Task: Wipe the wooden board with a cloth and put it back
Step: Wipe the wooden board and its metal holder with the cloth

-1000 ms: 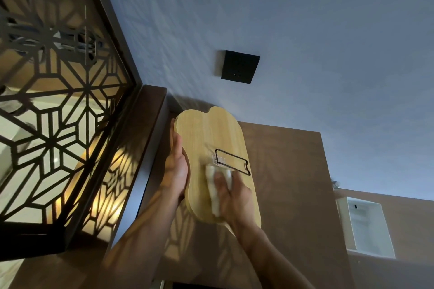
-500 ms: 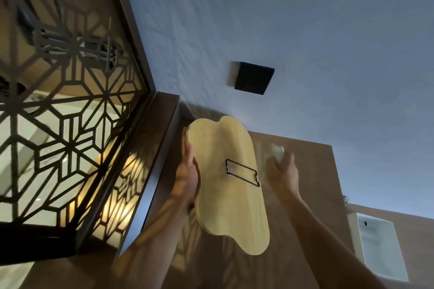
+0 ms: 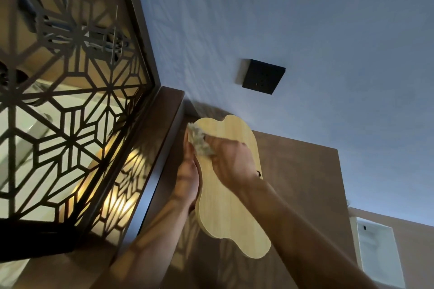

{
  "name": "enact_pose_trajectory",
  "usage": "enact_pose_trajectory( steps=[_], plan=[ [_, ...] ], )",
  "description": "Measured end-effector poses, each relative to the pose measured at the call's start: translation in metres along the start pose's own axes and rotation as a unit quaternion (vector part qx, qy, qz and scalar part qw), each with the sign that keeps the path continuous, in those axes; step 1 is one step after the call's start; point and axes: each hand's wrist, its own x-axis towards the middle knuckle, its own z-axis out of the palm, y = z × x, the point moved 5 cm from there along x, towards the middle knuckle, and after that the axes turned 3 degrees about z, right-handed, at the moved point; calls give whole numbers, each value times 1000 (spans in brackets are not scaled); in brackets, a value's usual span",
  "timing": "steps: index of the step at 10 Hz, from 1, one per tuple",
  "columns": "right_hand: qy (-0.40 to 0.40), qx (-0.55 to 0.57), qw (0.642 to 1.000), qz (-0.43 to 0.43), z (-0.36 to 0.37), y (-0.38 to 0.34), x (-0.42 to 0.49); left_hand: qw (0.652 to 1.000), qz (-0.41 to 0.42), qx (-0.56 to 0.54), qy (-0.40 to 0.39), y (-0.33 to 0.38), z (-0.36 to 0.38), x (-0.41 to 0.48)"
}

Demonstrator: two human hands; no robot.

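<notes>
A pale wooden board (image 3: pixel 231 213) with a wavy outline is held up over a brown tabletop (image 3: pixel 300 185), its flat face towards me. My left hand (image 3: pixel 187 178) grips the board's left edge. My right hand (image 3: pixel 231 159) presses a crumpled whitish cloth (image 3: pixel 199 139) against the board's upper left part, close to my left fingertips. My right hand covers most of the dark rectangular outline on the board; only a small dark corner shows beside my wrist.
A dark lattice screen (image 3: pixel 70 129) with warm light behind it stands close on the left, beside a brown wooden ledge (image 3: pixel 164 134). A black square socket (image 3: pixel 263 76) sits on the grey wall. A white box (image 3: pixel 378 253) is at the lower right.
My right hand, off to the board's right half a second ago, has come back with the cloth to the board's upper left. The board stays in my left hand.
</notes>
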Motion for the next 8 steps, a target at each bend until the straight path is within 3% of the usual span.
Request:
enact_pose_trajectory(
  steps=[2, 3, 4, 5, 6, 7, 8],
  plan=[
    [-120, 134, 984, -15, 1, 7, -91, 998, -57, 21, -5, -6, -5, -4],
    [-95, 173, 980, 4, -15, 21, -78, 997, -57, 40, 31, -5, -6, -2],
    [69, 172, 980, 73, -31, 33, -20, 1000, -11, 18, 1, -2, -4, 5],
    [98, 85, 984, 119, -28, 34, 49, 999, 6, 30, -18, 3, 0, 9],
    [43, 61, 991, 108, -4, 24, 66, 1000, 2, -4, -20, 2, 1, 7],
    [33, -33, 997, 59, 6, 6, 30, 1000, -1, -6, -1, 0, -1, 7],
    [-6, 41, 998, 40, 10, -1, -28, 1000, -6, 18, -6, -10, -4, 2]
  ],
)
